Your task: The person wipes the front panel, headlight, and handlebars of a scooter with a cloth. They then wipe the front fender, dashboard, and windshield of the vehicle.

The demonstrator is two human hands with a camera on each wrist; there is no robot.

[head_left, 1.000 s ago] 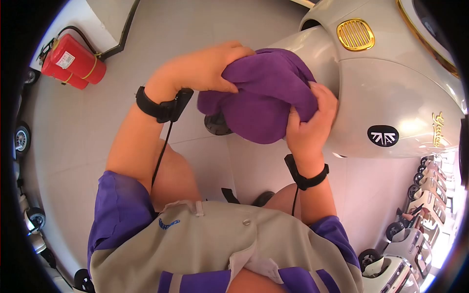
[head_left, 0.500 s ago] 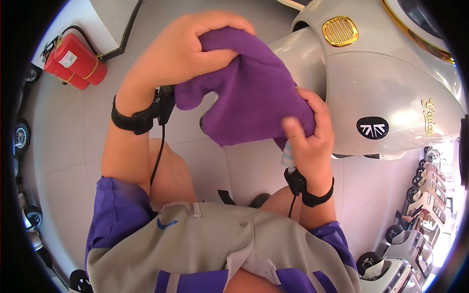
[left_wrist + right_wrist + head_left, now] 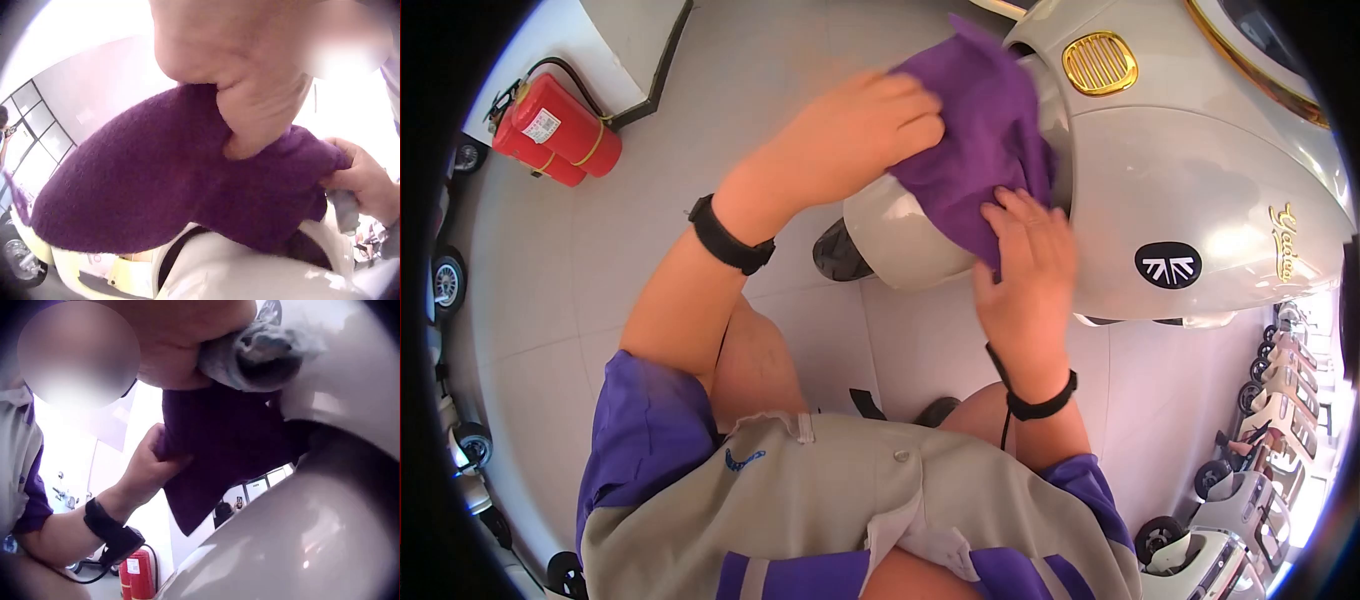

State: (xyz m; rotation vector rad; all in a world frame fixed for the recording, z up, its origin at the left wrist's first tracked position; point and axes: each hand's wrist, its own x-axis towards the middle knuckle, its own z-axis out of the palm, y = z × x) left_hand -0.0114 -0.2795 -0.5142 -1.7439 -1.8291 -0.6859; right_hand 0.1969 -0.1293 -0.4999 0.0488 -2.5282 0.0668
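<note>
A purple cloth (image 3: 980, 140) hangs in folds between both hands, over the front fender (image 3: 900, 230) of a silver-beige vehicle. My left hand (image 3: 865, 135) grips its left part; in the left wrist view the left thumb (image 3: 250, 134) presses on the cloth (image 3: 156, 175). At the cloth's lower right edge, my right hand (image 3: 1030, 260) holds it with bent fingers. A crumpled grey-blue roll (image 3: 250, 362) is held in the right hand (image 3: 181, 337) too, beside the cloth (image 3: 219, 444).
The vehicle's body (image 3: 1190, 190) with a gold grille (image 3: 1100, 64) fills the upper right. A wheel (image 3: 840, 250) stands under the fender. Red fire extinguishers (image 3: 565, 125) stand by a wall at the upper left; small vehicles (image 3: 1280, 400) line the right side.
The cloth has moved up and right, uncovering part of the fender. My left hand has gone rightward and somewhat down from half a second ago, still holding the cloth.
</note>
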